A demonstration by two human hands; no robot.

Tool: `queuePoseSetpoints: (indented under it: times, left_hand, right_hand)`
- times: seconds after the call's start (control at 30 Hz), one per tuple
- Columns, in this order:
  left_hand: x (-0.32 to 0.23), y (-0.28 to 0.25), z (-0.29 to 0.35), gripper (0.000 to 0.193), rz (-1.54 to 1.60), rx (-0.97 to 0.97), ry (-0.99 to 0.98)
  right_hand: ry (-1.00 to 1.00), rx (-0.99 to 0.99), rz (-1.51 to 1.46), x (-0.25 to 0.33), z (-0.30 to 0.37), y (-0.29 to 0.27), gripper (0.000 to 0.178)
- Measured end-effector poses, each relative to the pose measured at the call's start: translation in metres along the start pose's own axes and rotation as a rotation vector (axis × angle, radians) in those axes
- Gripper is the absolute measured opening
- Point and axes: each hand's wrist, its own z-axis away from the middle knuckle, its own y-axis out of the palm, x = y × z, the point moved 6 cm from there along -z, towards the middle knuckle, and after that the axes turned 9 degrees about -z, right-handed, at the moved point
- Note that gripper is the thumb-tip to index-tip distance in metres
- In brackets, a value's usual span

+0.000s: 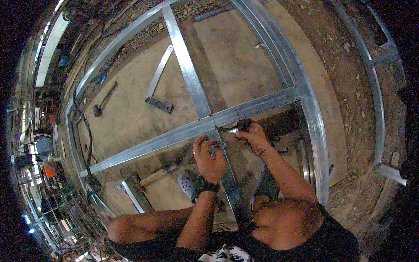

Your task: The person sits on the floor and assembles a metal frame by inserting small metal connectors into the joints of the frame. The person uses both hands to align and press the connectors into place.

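Note:
A frame of shiny square metal tubes lies in front of me, and its crossing joint (212, 124) is near my hands. My left hand (209, 160) is loosely curved over the near metal tube (230, 185), just below the joint. Its fingers are bent but apart, and grey metal shows between them; whether they press on the tube I cannot tell. My right hand (254, 137) is closed on a slim dark tool (224, 129), whose tip points left to the joint. The tool's kind is unclear, and a bright pale patch shows beside it. Dark marks line the right-hand tube (253, 110).
Beyond the cross tube lie an angle square (159, 105) and a hammer (99, 107) on a tan board (131, 126). A wooden handle (155, 176) lies left of my shoe (187, 181). A black cable (85, 124) crosses the frame's left side. Another metal frame (377, 100) stands far right.

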Motion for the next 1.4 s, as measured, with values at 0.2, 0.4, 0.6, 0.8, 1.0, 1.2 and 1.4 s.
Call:
queuePoseSetpoints:
  times: [0.2, 0.4, 0.6, 0.8, 1.0, 1.2, 1.4]
  left_hand:
    - [-0.012, 0.001, -0.032, 0.080, -0.224, 0.007, -0.217]
    - [-0.017, 0.016, -0.069, 0.103, -0.497, 0.238, -0.082]
    - [-0.014, 0.032, -0.078, 0.112, -0.506, 0.343, -0.074]
    - [-0.007, 0.047, -0.079, 0.119, -0.554, 0.273, -0.133]
    - [-0.003, 0.049, -0.082, 0.123, -0.479, 0.221, -0.177]
    - [-0.008, 0.045, -0.088, 0.127, -0.521, 0.301, -0.218]
    - [-0.016, 0.043, -0.097, 0.131, -0.526, 0.442, -0.235]
  right_hand:
    - [0.070, 0.004, 0.025, 0.005, 0.005, -0.002, 0.032]
    - [-0.151, -0.010, 0.199, 0.017, 0.011, 0.017, 0.039]
    - [-0.395, 0.016, 0.408, 0.013, 0.015, 0.025, 0.051]
    - [-0.344, -0.138, 0.049, 0.006, 0.026, 0.029, 0.059]
    - [-0.119, -0.154, 0.211, -0.012, 0.026, 0.007, 0.044]
    - [-0.063, 0.086, 0.138, -0.039, 0.020, 0.027, 0.043]
    - [0.184, 0.045, 0.131, -0.075, 0.012, 0.017, 0.035]
